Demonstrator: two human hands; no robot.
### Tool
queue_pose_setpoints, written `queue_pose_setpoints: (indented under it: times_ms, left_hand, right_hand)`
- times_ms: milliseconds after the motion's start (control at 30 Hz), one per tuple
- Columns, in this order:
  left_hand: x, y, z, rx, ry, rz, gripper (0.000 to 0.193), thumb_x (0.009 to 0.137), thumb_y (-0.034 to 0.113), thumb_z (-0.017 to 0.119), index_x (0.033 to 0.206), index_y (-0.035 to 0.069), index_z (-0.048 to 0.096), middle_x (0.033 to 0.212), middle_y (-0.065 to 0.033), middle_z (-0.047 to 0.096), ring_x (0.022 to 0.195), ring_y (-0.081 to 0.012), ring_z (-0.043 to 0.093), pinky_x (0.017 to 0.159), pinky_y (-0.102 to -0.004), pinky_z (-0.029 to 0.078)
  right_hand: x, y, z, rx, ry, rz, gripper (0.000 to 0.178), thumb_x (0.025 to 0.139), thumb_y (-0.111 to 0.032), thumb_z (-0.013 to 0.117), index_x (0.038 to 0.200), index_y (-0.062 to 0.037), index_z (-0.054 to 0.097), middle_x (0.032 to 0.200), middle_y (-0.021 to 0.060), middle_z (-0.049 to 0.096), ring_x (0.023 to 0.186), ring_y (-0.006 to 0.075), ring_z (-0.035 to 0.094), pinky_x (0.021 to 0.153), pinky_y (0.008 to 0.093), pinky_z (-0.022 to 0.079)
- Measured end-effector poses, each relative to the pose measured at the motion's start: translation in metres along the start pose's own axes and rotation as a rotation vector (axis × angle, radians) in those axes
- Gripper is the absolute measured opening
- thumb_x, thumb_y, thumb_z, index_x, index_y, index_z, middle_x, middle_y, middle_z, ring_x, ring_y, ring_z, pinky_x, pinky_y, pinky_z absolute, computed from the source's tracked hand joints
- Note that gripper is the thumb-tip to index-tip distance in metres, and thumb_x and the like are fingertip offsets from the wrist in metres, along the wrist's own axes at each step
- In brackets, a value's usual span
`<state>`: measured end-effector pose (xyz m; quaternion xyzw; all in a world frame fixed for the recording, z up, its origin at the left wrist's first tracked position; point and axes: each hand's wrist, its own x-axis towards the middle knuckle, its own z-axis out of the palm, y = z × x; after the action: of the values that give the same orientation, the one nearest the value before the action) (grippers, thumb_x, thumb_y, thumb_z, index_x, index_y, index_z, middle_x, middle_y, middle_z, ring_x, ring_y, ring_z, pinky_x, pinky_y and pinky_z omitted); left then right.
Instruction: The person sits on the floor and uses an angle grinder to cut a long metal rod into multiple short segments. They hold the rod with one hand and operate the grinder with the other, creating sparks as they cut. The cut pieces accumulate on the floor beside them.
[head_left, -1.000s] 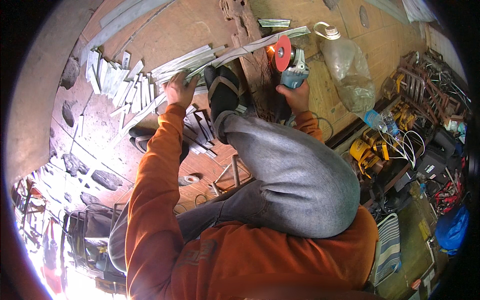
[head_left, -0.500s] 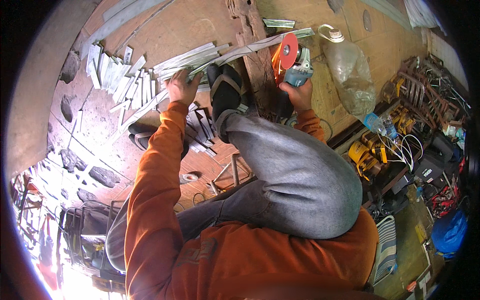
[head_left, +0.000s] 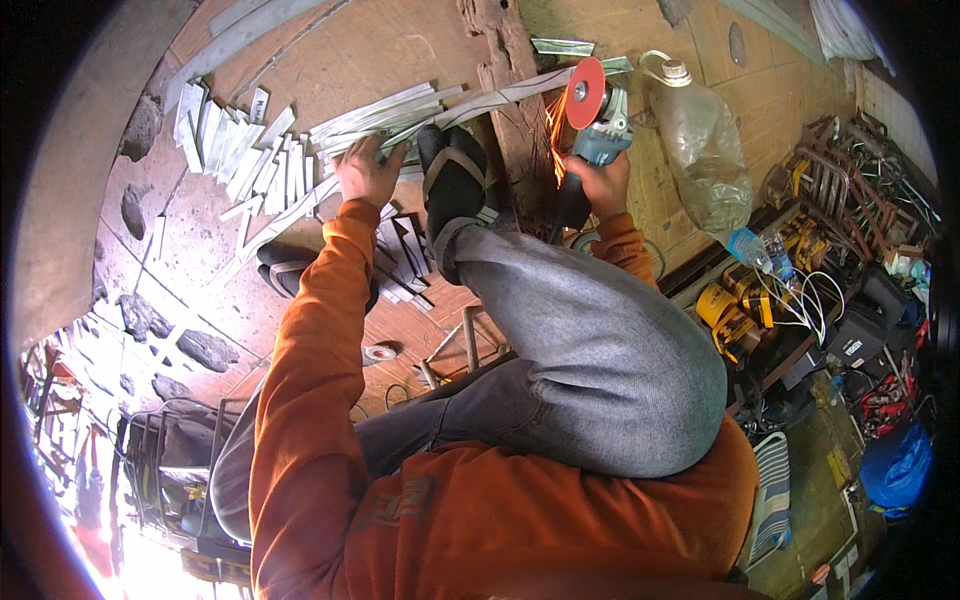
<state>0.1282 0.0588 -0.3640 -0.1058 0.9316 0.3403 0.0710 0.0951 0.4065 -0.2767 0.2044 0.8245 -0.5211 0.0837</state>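
Note:
My right hand [head_left: 604,186] grips a blue-grey angle grinder [head_left: 603,144] with a red cutting disc [head_left: 586,92]. The disc's edge meets a long grey metal strip [head_left: 510,92], and orange sparks [head_left: 556,140] fly down beside it. That strip lies across a rough wooden block [head_left: 516,135] and runs back to the left. My left hand [head_left: 366,173] is closed over the strip, fingertips partly hidden. Between the hands, my foot in a dark sock and sandal [head_left: 455,178] rests against the strip. Longer strips [head_left: 385,108] lie just beyond my left hand.
Short cut strips [head_left: 240,160] lie spread at the left. A cut piece [head_left: 560,47] sits beyond the block. At the right stand a large clear plastic bottle [head_left: 700,150], yellow power tools [head_left: 730,310] and tangled cables. A tape roll [head_left: 380,353] is on the floor.
The grinder in my right hand has shifted slightly away from me and to the right. The sparks now fan out wider. My left hand has stayed nearly in place.

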Motion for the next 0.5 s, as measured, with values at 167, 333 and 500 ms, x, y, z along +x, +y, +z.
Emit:
queue_pose_setpoints:
  times_ms: [167,333,500]
  left_hand:
    - [0.000,-0.001,0.000,0.000,-0.011,-0.009,0.039,0.079,0.043,0.073,0.099,0.010,0.071,0.099,-0.0054,0.071,0.095,-0.0251,0.066,0.090,-0.0449,0.039]
    - [-0.001,0.000,0.000,0.041,0.002,-0.002,0.039,0.079,0.043,0.072,0.100,0.010,0.071,0.102,-0.0058,0.071,0.097,-0.0255,0.065,0.091,-0.0456,0.039]
    - [-0.001,0.001,-0.001,0.022,-0.001,-0.005,0.040,0.080,0.044,0.072,0.101,0.010,0.071,0.103,-0.0063,0.071,0.099,-0.0256,0.065,0.092,-0.0469,0.038]
  right_hand:
    - [0.004,-0.008,0.001,0.012,-0.038,-0.009,0.037,0.064,-0.008,0.077,0.096,-0.0035,0.059,0.084,0.0017,0.063,0.076,0.0154,0.060,0.071,0.0316,0.049]
    - [0.006,-0.016,-0.001,-0.010,-0.085,-0.047,0.035,0.064,-0.007,0.076,0.094,-0.0043,0.058,0.086,0.0014,0.062,0.076,0.0155,0.059,0.071,0.0319,0.048]
    - [0.010,-0.015,0.001,-0.009,-0.052,-0.034,0.035,0.064,-0.006,0.076,0.094,-0.0044,0.058,0.086,0.0013,0.062,0.076,0.0151,0.059,0.071,0.0315,0.048]
